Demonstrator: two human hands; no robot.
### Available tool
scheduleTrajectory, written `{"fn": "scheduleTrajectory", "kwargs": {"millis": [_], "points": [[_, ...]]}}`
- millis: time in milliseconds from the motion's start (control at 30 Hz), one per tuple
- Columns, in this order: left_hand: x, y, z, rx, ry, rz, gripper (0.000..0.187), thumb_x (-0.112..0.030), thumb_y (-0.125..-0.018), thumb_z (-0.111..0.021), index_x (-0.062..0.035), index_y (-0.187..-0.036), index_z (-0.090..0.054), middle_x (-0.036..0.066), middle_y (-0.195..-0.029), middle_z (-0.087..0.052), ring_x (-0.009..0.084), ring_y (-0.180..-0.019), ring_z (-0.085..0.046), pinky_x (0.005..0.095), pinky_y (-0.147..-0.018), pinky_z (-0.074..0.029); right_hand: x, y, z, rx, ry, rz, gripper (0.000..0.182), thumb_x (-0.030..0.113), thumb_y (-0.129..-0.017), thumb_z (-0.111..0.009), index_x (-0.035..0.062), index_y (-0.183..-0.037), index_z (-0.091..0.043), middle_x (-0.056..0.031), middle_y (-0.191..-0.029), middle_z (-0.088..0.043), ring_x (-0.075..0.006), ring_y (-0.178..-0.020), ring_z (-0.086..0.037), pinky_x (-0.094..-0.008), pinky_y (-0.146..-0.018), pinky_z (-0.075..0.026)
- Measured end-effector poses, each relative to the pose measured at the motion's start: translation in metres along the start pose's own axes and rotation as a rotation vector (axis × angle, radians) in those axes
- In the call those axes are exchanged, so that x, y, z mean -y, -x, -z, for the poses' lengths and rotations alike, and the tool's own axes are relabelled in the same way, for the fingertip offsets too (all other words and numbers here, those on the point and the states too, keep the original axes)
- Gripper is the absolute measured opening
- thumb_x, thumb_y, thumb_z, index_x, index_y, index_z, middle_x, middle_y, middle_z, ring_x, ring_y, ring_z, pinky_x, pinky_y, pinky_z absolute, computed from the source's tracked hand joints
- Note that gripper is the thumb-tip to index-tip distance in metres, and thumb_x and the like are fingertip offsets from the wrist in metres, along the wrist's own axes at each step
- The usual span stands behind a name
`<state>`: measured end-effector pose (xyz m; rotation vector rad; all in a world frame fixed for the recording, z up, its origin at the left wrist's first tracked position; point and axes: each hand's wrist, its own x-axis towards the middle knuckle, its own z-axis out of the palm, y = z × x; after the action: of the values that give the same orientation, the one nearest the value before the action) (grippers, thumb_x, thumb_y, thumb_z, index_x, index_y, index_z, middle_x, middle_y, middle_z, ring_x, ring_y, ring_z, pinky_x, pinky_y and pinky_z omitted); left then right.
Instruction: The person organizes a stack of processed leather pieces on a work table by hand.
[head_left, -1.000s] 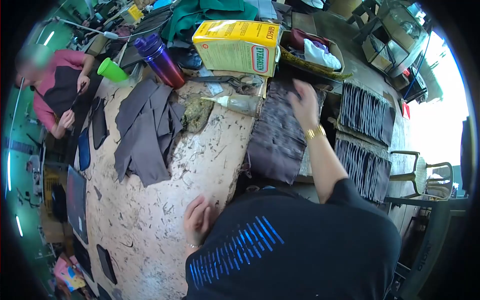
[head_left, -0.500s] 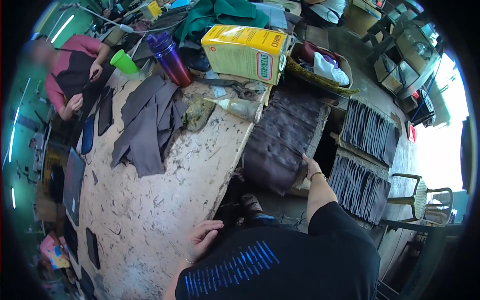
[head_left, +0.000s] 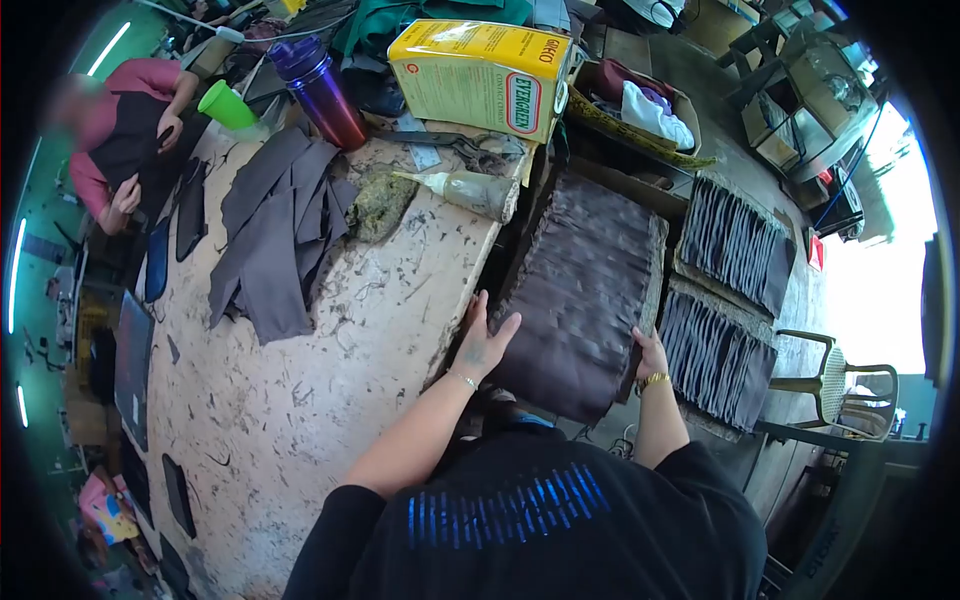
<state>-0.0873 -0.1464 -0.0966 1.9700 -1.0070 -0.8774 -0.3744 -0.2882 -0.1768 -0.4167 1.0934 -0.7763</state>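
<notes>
A board covered with overlapping dark brown leather-like pieces (head_left: 585, 290) lies in front of me, beside the worktable's edge. My left hand (head_left: 485, 342) is at its near left side, thumb apart and fingers along the edge, partly hidden. On the opposite side, my right hand (head_left: 650, 358) grips the board's edge, thumb on top and the other fingers mostly out of sight. To the right of it are two more boards with rows of dark strips, a far one (head_left: 735, 245) and a near one (head_left: 718, 355).
On the pale, stained worktable (head_left: 330, 430) are dark cut pieces (head_left: 275, 230), a glue bottle (head_left: 470, 192), a purple-red tumbler (head_left: 325, 100), a green cup (head_left: 227, 104) and a yellow can (head_left: 480, 80). A co-worker (head_left: 130, 140) is across the table. A chair (head_left: 835, 380) stands right.
My left hand has gone from the table's edge to the board's left side. The board has come closer to me and turned slightly, with my right hand still at its right edge.
</notes>
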Motion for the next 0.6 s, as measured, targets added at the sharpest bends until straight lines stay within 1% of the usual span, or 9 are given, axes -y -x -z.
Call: {"fn": "scheduleTrajectory", "kwargs": {"millis": [33,67,133,167,233,267,333,467,600], "points": [[-0.006,-0.001,0.004,0.081,0.155,0.07,0.081,-0.041,-0.084,-0.054,0.0065,-0.135,-0.013,0.022,-0.138,-0.025,0.0232,-0.128,-0.026,0.0307,-0.104,-0.021,-0.004,0.006,0.013,0.013,-0.011,0.035,0.045,-0.002,-0.079,-0.057,0.0092,-0.12,-0.042,-0.0033,-0.099,-0.056,-0.0184,-0.087,-0.056,-0.0353,-0.078,-0.046],[0.017,-0.01,-0.008,0.146,0.424,0.146,0.078,-0.04,-0.084,-0.054,0.0069,-0.134,-0.016,0.021,-0.136,-0.029,0.0229,-0.127,-0.027,0.0305,-0.105,-0.02,-0.009,0.012,0.026,0.023,-0.027,0.066,0.046,-0.002,-0.078,-0.057,0.0089,-0.12,-0.042,-0.0029,-0.098,-0.056,-0.0174,-0.086,-0.056,-0.0336,-0.079,-0.046],[-0.013,0.004,0.006,0.345,0.623,0.317,0.072,-0.025,-0.082,-0.059,0.0072,-0.133,-0.02,0.019,-0.132,-0.036,0.0211,-0.122,-0.035,0.0298,-0.102,-0.025,-0.007,0.036,0.039,-0.06,-0.048,0.06,0.049,-0.003,-0.076,-0.059,0.0086,-0.121,-0.042,-0.0025,-0.097,-0.056,-0.0152,-0.084,-0.056,-0.0314,-0.078,-0.046],[-0.02,0.015,0.008,0.351,0.618,0.316,0.072,-0.025,-0.082,-0.059,0.0072,-0.133,-0.02,0.019,-0.132,-0.036,0.0211,-0.122,-0.035,0.0298,-0.102,-0.025,0.002,0.058,0.039,-0.055,-0.051,0.081,0.049,-0.003,-0.076,-0.059,0.0086,-0.12,-0.042,-0.0021,-0.096,-0.056,-0.0145,-0.083,-0.056,-0.0308,-0.076,-0.047],[-0.03,0.037,0.006,0.448,0.552,0.148,0.067,-0.005,-0.078,-0.06,0.0063,-0.133,-0.024,0.016,-0.127,-0.043,0.0183,-0.114,-0.044,0.0281,-0.097,-0.033,0.014,0.087,0.045,-0.026,-0.024,0.143,0.045,-0.004,-0.076,-0.058,0.0082,-0.118,-0.044,-0.0011,-0.093,-0.056,-0.0128,-0.079,-0.056,-0.0293,-0.072,-0.048],[-0.028,0.047,0.001,0.413,0.53,0.111,0.067,0.008,-0.072,-0.056,0.005,-0.132,-0.027,0.013,-0.122,-0.048,0.0162,-0.107,-0.049,0.0265,-0.092,-0.038,0.022,0.101,0.049,-0.024,0.004,0.193,0.041,-0.005,-0.077,-0.058,0.0084,-0.114,-0.046,0.0001,-0.089,-0.057,-0.0117,-0.077,-0.055,-0.0275,-0.069,-0.048],[-0.049,0.081,0.005,0.459,0.744,0.144,0.065,0.01,-0.072,-0.055,0.004,-0.131,-0.03,0.012,-0.12,-0.05,0.0153,-0.106,-0.05,0.0264,-0.092,-0.038,0.046,0.133,0.058,0.008,0.08,0.233,0.039,-0.006,-0.076,-0.057,0.0082,-0.112,-0.048,0.0012,-0.085,-0.057,-0.0099,-0.075,-0.055,-0.026,-0.068,-0.047],[-0.078,0.149,0.031,0.564,0.88,0.051,0.06,0.011,-0.071,-0.055,0.0031,-0.128,-0.036,0.009,-0.117,-0.051,0.0148,-0.106,-0.049,0.0282,-0.093,-0.038,0.104,0.202,0.032,0.039,0.316,0.347,0.038,-0.004,-0.075,-0.058,0.0054,-0.11,-0.05,0.0014,-0.08,-0.054,-0.0086,-0.069,-0.052,-0.023,-0.062,-0.047],[-0.097,0.205,0.074,0.42,0.949,-0.105,0.061,0.006,-0.073,-0.059,0.0017,-0.128,-0.033,0.008,-0.119,-0.047,0.0152,-0.107,-0.046,0.0297,-0.097,-0.034,0.144,0.237,-0.034,0.243,0.517,0.435,0.038,0.002,-0.078,-0.058,0.0028,-0.115,-0.049,0.0009,-0.087,-0.056,-0.0076,-0.074,-0.054,-0.0236,-0.065,-0.048]]}}
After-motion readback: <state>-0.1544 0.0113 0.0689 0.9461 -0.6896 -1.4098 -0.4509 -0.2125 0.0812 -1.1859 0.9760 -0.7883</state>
